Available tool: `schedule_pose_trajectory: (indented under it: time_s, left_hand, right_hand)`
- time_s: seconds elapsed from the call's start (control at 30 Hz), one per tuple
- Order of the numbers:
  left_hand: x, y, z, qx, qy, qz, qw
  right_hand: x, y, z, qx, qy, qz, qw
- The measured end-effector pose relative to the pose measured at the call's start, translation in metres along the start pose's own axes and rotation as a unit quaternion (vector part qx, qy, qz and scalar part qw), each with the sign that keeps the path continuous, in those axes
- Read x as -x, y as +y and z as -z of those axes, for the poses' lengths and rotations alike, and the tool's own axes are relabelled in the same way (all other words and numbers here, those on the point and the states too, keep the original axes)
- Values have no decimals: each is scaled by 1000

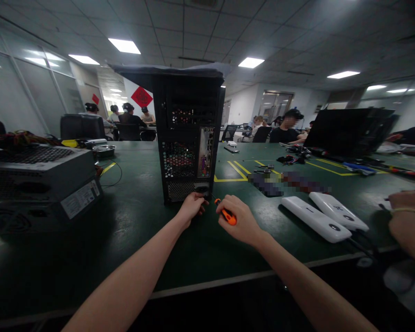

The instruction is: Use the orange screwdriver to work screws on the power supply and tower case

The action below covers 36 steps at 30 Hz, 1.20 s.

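A black computer tower case (188, 138) stands upright with its rear panel facing me, showing perforated grilles, a metal port plate and a power supply (181, 190) at the bottom. In my right hand (240, 219) is an orange and black screwdriver (229, 216), its thin shaft pointing at the lower right corner of the panel. My left hand (192, 207) is at that same corner, just below the power socket, with its fingers bent together beside the screwdriver's tip. Whatever those fingers pinch is hidden, and so is any screw there.
Stacked power supply units (41, 184) sit on the left of the green table (134, 249). To the right lie two white power banks (314, 218), small tools and cables. A co-worker's hand (410, 216) reaches in at the right edge, with a black case (349, 131) behind.
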State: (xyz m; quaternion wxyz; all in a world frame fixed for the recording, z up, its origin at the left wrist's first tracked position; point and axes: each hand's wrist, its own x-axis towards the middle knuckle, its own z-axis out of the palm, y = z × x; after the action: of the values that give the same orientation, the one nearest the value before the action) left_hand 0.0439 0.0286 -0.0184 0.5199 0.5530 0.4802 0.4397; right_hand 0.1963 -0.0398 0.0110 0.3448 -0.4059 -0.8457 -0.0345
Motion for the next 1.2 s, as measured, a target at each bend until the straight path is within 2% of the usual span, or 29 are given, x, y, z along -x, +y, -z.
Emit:
schedule_pose_trajectory:
  time_s: [0.13,0.37,0.57,0.67,0.87,1.07,1.2]
  left_hand:
    - [0,1,0,-4,1,10,1000]
    - [-2,0,0,-4,-1,12,1000]
    - [-1,0,0,1,-1,6,1000]
    - [-1,1,0,-3,-1,8,1000]
    - [1,2,0,-2,-3,10,1000]
    - [2,2,0,1,-4,5,1000]
    - [1,2,0,-2,-3,4,1000]
  right_hand:
    - [-4,1,2,-46,10,-3,999]
    - [-4,6,-7,-115,75,-94,986]
    - [-3,4,-2,-72,73,-24,994]
    - [-4,2,-1,-71,82,-29,994]
    - [-1,2,-6,-52,96,-83,991]
    - [-2,-2,-5,32,67,14,997]
    - [-3,-3,-4,21,60,-5,998]
